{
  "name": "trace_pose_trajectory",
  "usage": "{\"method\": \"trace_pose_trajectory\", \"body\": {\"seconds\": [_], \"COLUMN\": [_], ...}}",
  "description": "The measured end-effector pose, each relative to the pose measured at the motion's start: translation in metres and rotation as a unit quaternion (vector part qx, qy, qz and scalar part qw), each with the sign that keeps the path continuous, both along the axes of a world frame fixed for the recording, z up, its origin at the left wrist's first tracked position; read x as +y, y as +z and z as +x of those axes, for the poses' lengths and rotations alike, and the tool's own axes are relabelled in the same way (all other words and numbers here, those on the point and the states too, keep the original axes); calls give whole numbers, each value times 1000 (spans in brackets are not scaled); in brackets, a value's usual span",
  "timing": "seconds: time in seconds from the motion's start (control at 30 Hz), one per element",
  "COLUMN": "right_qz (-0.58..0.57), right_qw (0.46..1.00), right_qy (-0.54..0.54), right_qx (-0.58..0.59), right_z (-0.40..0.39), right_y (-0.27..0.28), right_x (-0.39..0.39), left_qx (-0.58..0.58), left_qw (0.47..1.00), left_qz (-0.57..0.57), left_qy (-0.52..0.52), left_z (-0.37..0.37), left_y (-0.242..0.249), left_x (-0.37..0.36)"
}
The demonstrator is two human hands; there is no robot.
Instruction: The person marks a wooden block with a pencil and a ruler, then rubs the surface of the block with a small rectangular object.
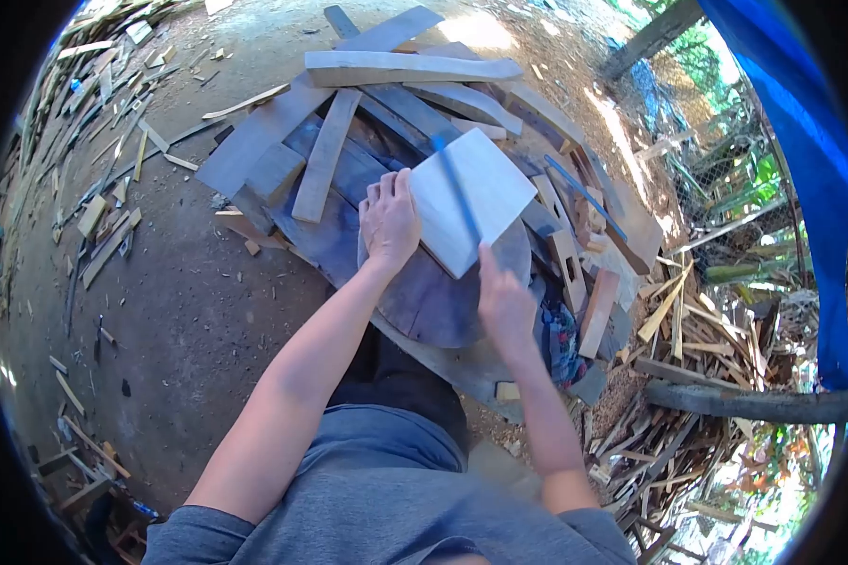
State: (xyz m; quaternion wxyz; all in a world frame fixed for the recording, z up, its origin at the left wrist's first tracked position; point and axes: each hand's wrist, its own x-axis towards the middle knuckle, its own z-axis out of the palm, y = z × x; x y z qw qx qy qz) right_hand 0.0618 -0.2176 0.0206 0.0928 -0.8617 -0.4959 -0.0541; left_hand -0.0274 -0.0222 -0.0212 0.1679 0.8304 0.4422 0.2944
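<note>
A pale, nearly square wooden board [499, 184] lies tilted on top of a round wooden work block [443, 315]. My left hand [391, 218] is at the board's left edge, fingers bent and gripping it. In my right hand [507, 309], near the board's lower corner, is a long thin dark-blue bar that looks like a file [456, 188]. The file lies across the board's face and is blurred by motion, so its exact kind is hard to make out. My right forefinger points along it.
Several wooden offcuts [415, 68] are heaped beyond the board. A second thin blue bar [584, 196] and mortised wood pieces [567, 268] lie to the right, by a patterned cloth [562, 344]. Scraps litter the ground [198, 311]; a blue tarp [796, 141] hangs at right.
</note>
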Motion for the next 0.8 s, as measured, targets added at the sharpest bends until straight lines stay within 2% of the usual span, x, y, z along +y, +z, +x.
{"method": "trace_pose_trajectory", "body": {"seconds": [0.1, 0.2, 0.33, 0.4, 0.47, 0.53, 0.63, 0.8], "right_qz": [46, 50, 10, 9, 17, 43, 56, 10], "right_qw": [997, 997, 999, 999, 999, 998, 998, 998], "right_qy": [-60, -65, 0, 34, 19, -44, -35, -5], "right_qx": [-1, -1, -32, 8, 20, 14, 11, 69], "right_z": [60, 68, -3, -18, 4, 34, 45, -28], "right_y": [-7, -14, -10, -6, -7, -18, -13, 7], "right_x": [38, 44, 4, -8, 8, 30, 37, -11], "left_qx": [-1, 1, 11, 13, 19, 16, 17, 27], "left_qw": [1000, 1000, 1000, 1000, 1000, 1000, 1000, 999], "left_qz": [0, 0, -16, -14, -18, -10, -11, -21], "left_qy": [0, 1, 5, 1, -8, -5, -5, -6], "left_z": [1, 0, 2, 3, 1, 2, 0, 1], "left_y": [1, 2, 6, 7, 2, -2, 1, 5], "left_x": [2, 0, 0, 3, 1, 4, 2, 0]}}
